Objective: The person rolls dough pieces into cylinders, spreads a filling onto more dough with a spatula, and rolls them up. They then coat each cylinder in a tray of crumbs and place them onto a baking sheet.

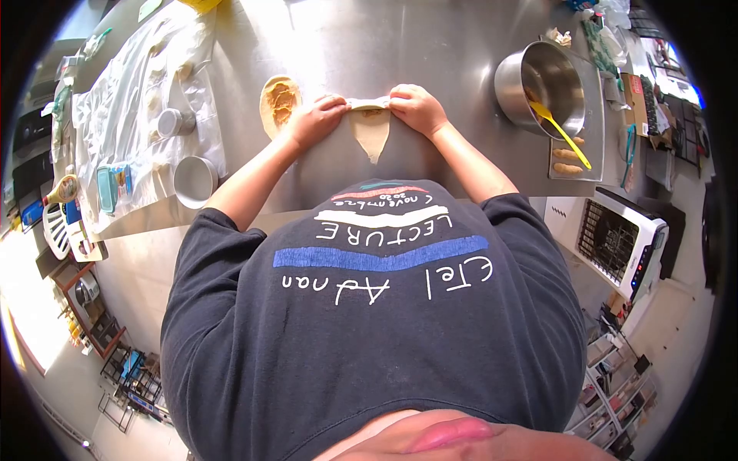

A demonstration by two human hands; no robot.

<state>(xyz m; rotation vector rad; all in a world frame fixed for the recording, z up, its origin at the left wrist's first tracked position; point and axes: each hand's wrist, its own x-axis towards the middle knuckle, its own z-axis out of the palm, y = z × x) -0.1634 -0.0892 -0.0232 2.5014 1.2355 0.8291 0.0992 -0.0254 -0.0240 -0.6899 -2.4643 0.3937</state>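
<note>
A tapering piece of dough (372, 140) lies on the metal table in front of me, its point toward my body. Its far edge is folded over into a roll, and a bit of brownish filling shows just below the fold. My left hand (317, 119) grips the left end of this roll with bent fingers. At the right end, my right hand (417, 109) has its fingers closed on the dough too. Left of my left hand sits a flat oval of dough (269, 119) spread with orange-brown filling, partly covered by that hand.
To the right, a steel pot (507, 88) holds a yellow spatula (565, 137). It stands on a tray (590, 157) with several shaped dough pieces (567, 168). Plastic sheeting (115, 84) covers lumps at left, near a round metal tin (195, 181) and a small cup (171, 123).
</note>
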